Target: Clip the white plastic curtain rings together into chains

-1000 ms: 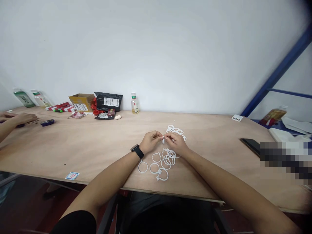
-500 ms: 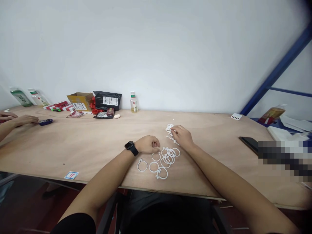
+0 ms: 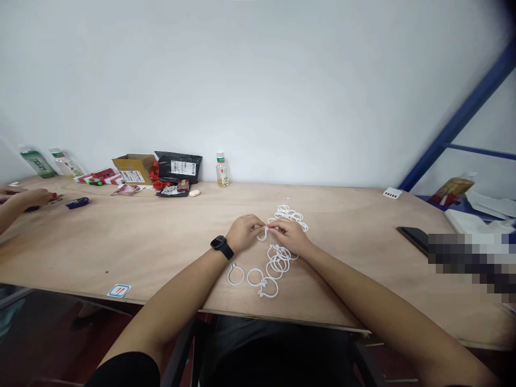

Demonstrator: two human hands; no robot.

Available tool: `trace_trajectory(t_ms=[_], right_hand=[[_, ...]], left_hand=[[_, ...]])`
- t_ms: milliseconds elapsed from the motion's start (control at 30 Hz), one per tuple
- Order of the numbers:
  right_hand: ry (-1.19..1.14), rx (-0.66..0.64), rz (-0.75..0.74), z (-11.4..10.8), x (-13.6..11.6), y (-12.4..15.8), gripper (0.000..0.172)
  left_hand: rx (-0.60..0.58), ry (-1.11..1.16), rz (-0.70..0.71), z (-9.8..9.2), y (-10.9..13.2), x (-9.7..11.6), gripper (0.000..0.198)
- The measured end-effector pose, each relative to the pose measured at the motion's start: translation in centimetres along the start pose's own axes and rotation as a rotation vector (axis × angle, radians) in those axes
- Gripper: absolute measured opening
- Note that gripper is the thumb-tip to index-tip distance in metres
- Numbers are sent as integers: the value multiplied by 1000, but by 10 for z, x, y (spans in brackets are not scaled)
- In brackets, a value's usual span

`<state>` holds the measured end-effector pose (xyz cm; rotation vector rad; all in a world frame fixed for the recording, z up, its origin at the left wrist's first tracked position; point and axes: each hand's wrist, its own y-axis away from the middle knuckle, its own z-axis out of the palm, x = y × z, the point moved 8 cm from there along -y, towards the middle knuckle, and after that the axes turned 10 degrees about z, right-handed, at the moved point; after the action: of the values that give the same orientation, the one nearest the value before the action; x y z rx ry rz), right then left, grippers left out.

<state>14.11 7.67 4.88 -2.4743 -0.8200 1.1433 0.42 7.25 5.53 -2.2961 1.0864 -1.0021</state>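
A white plastic ring (image 3: 262, 237) with a small clasp-like part is pinched between my left hand (image 3: 242, 233) and my right hand (image 3: 293, 237). Both sets of fingertips meet at its top, and the ring hangs below them, just above the table. The fingers partly cover the clasp. Nearest to me lies a loose cluster of similar rings (image 3: 278, 263), with a single ring (image 3: 236, 275) apart on the left. Behind my right hand is a second group of rings (image 3: 296, 215), partly hidden by that hand.
A bottle (image 3: 222, 171), a black package (image 3: 179, 165) and a cardboard box (image 3: 133, 167) stand along the wall. On the right lie a phone (image 3: 411, 236) and a white slotted piece (image 3: 392, 193). Another person's hand (image 3: 38, 198) works at far left near a dark blue object (image 3: 77, 202).
My left hand has lifted a ring from the near cluster, moving up slightly. My right hand has come left from the far group to meet it, and both now grip that ring.
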Motion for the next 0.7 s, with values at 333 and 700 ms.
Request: trace_trajectory(t_ms=[333,700], right_hand=[[-20,76,15,-6,-1,2,13],[62,139,-25,-8,-8,6,11]], left_hand=[[39,9,53,0,0,10,15],[37,-168,63,2,-1,18,14]])
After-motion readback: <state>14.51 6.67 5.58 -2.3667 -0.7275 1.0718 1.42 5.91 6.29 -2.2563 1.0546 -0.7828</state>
